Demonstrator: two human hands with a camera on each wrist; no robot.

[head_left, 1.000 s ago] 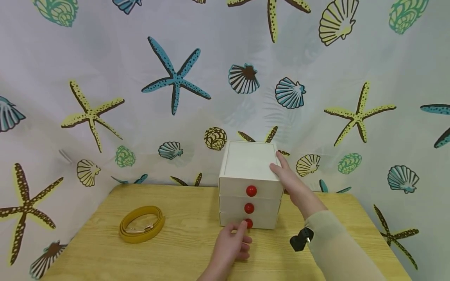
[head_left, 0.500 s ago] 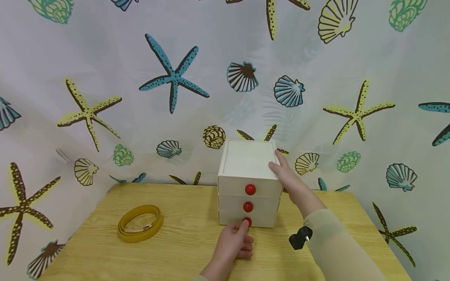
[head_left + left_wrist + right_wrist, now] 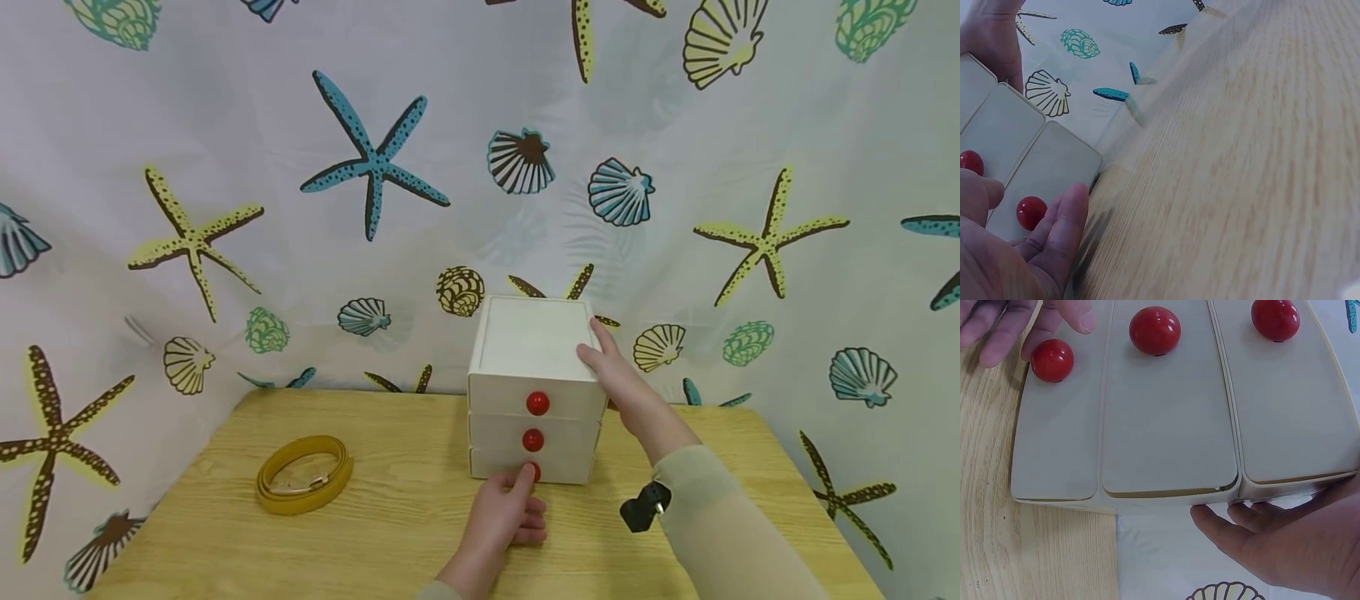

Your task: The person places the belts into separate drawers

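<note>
A white box of three stacked drawers (image 3: 536, 342) stands on the wooden table, each front bearing a red knob. The left hand (image 3: 498, 512) is at the lowest knob (image 3: 1032, 212). In the left wrist view its straight fingers (image 3: 1063, 228) lie close beside that knob, with the thumb apart on the other side; contact is unclear. The right hand (image 3: 630, 387) grips the box's right side, thumb on the top edge; its fingers (image 3: 1229, 531) show against the side wall in the right wrist view. All drawers look closed.
A coiled yellow belt (image 3: 341, 475) with a metal buckle lies on the table's left part. A white cloth (image 3: 450, 100) printed with starfish and shells hangs behind and at the sides. A small black device (image 3: 643, 507) is attached near the right sleeve cuff.
My left hand has moved slightly right and up towards the lowest knob, its thumb covering more of it in the head view. My right hand stays on the box.
</note>
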